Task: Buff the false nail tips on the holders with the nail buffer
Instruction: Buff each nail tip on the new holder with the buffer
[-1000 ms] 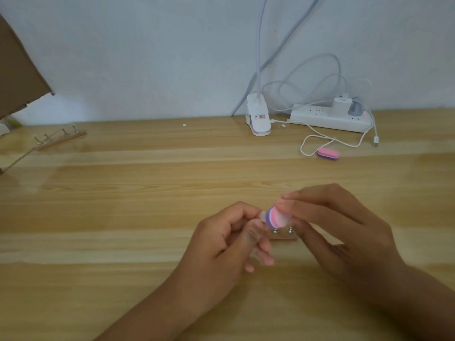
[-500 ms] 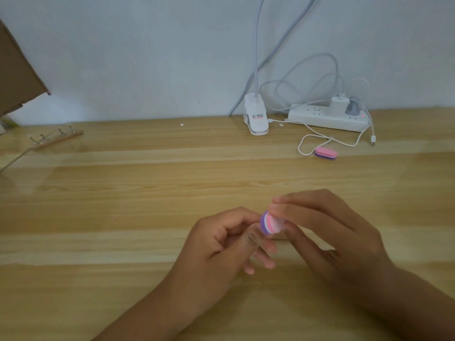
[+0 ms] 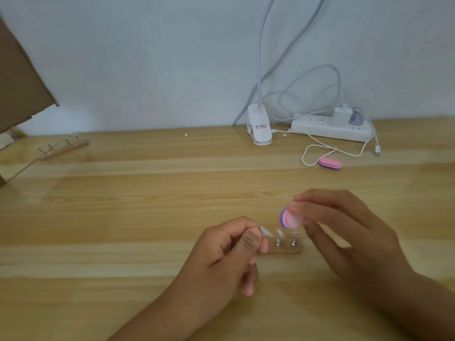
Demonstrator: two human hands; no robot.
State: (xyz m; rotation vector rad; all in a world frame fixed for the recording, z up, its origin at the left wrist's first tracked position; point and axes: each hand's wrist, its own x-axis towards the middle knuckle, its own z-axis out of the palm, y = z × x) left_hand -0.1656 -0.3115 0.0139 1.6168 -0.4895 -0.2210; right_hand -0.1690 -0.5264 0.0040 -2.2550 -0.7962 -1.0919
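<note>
A small wooden holder (image 3: 285, 249) lies on the table in front of me, with metal pegs carrying clear false nail tips (image 3: 280, 233). My left hand (image 3: 221, 257) pinches the leftmost nail tip (image 3: 266, 232) at the holder's left end. My right hand (image 3: 344, 232) grips a pink and purple nail buffer (image 3: 290, 218), raised just above and behind the tips, apart from them. Part of the holder is hidden under my left fingers.
A second pink and purple buffer (image 3: 330, 164) lies at the back right beside white cables. A power strip (image 3: 330, 129) and a lamp clip (image 3: 259, 129) stand by the wall. Another wooden holder (image 3: 62, 148) lies at the back left, near a cardboard box (image 3: 19, 89).
My right hand has lifted the buffer up and to the right, off the nail tips. The holder's pegs and tips now show between my hands. My left hand keeps its pinch.
</note>
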